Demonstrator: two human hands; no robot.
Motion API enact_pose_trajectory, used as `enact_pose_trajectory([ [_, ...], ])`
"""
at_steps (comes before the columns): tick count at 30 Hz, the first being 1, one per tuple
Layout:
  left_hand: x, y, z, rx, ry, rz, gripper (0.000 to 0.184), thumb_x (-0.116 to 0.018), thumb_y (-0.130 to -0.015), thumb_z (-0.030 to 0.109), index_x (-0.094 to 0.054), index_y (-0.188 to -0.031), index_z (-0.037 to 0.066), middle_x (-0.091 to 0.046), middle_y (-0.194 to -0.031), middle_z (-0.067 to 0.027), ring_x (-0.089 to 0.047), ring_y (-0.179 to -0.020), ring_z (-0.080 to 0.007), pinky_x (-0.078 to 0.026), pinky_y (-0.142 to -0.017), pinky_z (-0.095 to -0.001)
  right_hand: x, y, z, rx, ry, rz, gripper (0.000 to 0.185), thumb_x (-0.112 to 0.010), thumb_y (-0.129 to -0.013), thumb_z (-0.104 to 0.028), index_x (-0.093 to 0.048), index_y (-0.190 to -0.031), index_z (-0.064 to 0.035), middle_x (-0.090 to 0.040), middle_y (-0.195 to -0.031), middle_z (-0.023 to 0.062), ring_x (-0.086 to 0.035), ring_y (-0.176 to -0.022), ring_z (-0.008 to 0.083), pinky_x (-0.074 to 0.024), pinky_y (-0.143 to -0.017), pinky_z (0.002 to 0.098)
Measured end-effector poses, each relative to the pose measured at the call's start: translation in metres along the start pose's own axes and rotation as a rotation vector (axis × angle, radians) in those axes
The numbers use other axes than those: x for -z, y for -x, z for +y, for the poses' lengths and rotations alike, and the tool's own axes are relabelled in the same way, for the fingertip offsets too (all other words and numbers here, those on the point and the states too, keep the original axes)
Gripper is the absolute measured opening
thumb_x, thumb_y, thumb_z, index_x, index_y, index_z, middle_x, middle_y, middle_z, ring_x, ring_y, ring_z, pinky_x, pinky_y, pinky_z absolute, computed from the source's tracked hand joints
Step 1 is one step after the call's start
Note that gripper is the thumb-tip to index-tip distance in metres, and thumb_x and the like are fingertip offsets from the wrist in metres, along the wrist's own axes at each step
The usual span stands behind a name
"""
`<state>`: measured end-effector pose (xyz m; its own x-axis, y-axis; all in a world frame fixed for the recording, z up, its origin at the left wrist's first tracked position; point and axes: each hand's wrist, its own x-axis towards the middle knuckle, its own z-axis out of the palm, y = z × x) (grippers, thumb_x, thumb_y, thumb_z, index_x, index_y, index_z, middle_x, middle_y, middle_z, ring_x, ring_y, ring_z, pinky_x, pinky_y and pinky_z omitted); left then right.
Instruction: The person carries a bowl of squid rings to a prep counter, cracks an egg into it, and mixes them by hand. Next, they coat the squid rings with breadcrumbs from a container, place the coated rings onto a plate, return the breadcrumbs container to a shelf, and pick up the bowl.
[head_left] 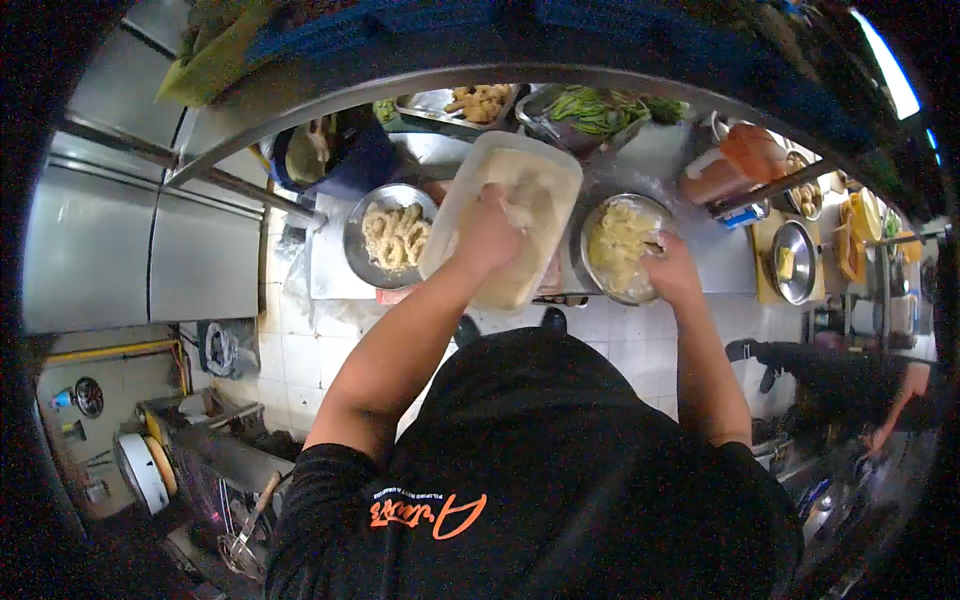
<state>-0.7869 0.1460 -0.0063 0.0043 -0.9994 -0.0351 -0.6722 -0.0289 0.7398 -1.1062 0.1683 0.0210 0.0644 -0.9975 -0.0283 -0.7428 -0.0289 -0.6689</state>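
Note:
My left hand (490,237) reaches into a deep rectangular plastic container (568,172) of pale crumbs (525,250). Its fingers are partly covered by the crumbs, so their grip is hidden. My right hand (672,268) is at the right edge of a round metal bowl (603,284) with wet, yellowish battered pieces (618,240). Its fingers are curled together at the bowl's inner side; what they hold is too small to make out. Left of the container, a second metal bowl (362,268) holds crumb-coated rings (398,236).
Behind stand a tray of browned pieces (478,103) and a tray of green vegetables (595,110). A metal shelf edge (420,78) crosses above the counter. Farther right is a metal bowl (795,262) with a yellow piece. A co-worker's arm (895,405) shows at far right.

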Motion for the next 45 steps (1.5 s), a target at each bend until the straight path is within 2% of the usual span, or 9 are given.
enact_pose_trajectory([
  [2,0.010,-0.002,0.018,-0.342,-0.484,0.087,0.051,-0.068,-0.073,0.019,-0.059,-0.121,0.006,-0.066,-0.106,-0.0227,-0.064,-0.097,-0.0410,-0.051,-0.085,-0.0456,0.002,-0.003,0.025,-0.094,0.029,-0.010,0.035,-0.062,-0.075,-0.019,-0.064,-0.105,-0.0010,-0.065,-0.102,0.0241,-0.062,-0.097,0.0405,-0.0498,-0.088,0.0456],
  [6,-0.013,-0.026,-0.034,-0.365,-0.485,-0.159,0.042,-0.068,-0.073,0.020,-0.063,-0.112,0.005,-0.068,-0.098,-0.0223,-0.066,-0.090,-0.0400,-0.052,-0.080,-0.0467,-0.001,0.003,0.043,-0.049,0.447,-0.210,0.030,-0.062,-0.074,-0.012,-0.066,-0.101,0.0008,-0.067,-0.094,0.0247,-0.064,-0.095,0.0406,-0.0521,-0.083,0.0451],
  [16,0.038,0.018,0.009,-0.108,-0.287,-0.144,0.031,-0.058,-0.074,0.003,-0.065,-0.104,0.004,-0.065,-0.102,-0.0247,-0.062,-0.098,-0.0406,-0.049,-0.086,-0.0463,-0.050,-0.022,0.049,-0.133,0.489,-0.136,0.043,-0.061,-0.080,-0.029,-0.064,-0.114,-0.0036,-0.069,-0.102,0.0216,-0.066,-0.095,0.0372,-0.0540,-0.082,0.0439],
  [18,0.049,0.019,-0.003,-0.140,-0.204,-0.015,0.032,-0.056,-0.075,0.001,-0.066,-0.105,0.004,-0.065,-0.102,-0.0244,-0.062,-0.098,-0.0403,-0.050,-0.086,-0.0454,-0.026,-0.027,0.050,-0.263,0.039,-0.052,0.048,-0.064,-0.078,-0.025,-0.062,-0.120,-0.0014,-0.067,-0.107,0.0231,-0.065,-0.099,0.0399,-0.0518,-0.087,0.0436],
  [28,0.139,0.023,-0.010,0.024,-0.041,0.216,0.031,-0.065,-0.075,0.009,-0.067,-0.106,0.003,-0.069,-0.095,-0.0199,-0.068,-0.085,-0.0319,-0.054,-0.076,-0.0383,0.018,-0.038,-0.107,0.123,0.001,0.260,0.038,-0.064,-0.086,-0.020,-0.061,-0.121,-0.0069,-0.062,-0.118,0.0213,-0.057,-0.111,0.0389,-0.0445,-0.098,0.0459],
  [30,0.120,0.024,-0.003,-0.065,-0.112,-0.081,0.038,-0.071,-0.076,0.022,-0.066,-0.109,0.002,-0.069,-0.101,-0.0169,-0.068,-0.093,-0.0313,-0.053,-0.081,-0.0389,-0.020,-0.046,-0.121,0.210,-0.027,0.274,0.034,-0.064,-0.084,-0.019,-0.064,-0.116,-0.0074,-0.062,-0.120,0.0204,-0.056,-0.112,0.0387,-0.0448,-0.097,0.0476],
  [32,0.094,0.031,0.012,-0.105,-0.196,-0.147,0.035,-0.071,-0.075,0.023,-0.067,-0.103,0.003,-0.068,-0.100,-0.0196,-0.068,-0.090,-0.0344,-0.054,-0.081,-0.0416,-0.050,-0.050,-0.130,0.570,0.612,0.021,0.042,-0.069,-0.077,-0.016,-0.063,-0.115,-0.0019,-0.056,-0.122,0.0241,-0.049,-0.119,0.0400,-0.0380,-0.102,0.0498],
  [41,0.045,0.018,-0.022,-0.206,-0.756,-0.625,0.026,-0.057,-0.078,0.019,-0.070,-0.095,0.005,-0.069,-0.095,-0.0206,-0.067,-0.089,-0.0355,-0.053,-0.079,-0.0450,-0.019,-0.017,-0.092,0.228,0.156,0.092,0.042,-0.069,-0.076,-0.017,-0.063,-0.113,0.0014,-0.056,-0.125,0.0257,-0.051,-0.117,0.0412,-0.0393,-0.103,0.0466],
  [45,0.100,0.025,-0.020,-0.218,-0.499,-0.038,0.026,-0.059,-0.079,0.020,-0.067,-0.101,0.006,-0.067,-0.096,-0.0200,-0.065,-0.090,-0.0369,-0.053,-0.078,-0.0470,-0.001,-0.013,-0.047,0.130,0.053,0.099,0.037,-0.066,-0.076,-0.014,-0.064,-0.109,0.0020,-0.064,-0.110,0.0251,-0.060,-0.105,0.0407,-0.0463,-0.093,0.0428],
])
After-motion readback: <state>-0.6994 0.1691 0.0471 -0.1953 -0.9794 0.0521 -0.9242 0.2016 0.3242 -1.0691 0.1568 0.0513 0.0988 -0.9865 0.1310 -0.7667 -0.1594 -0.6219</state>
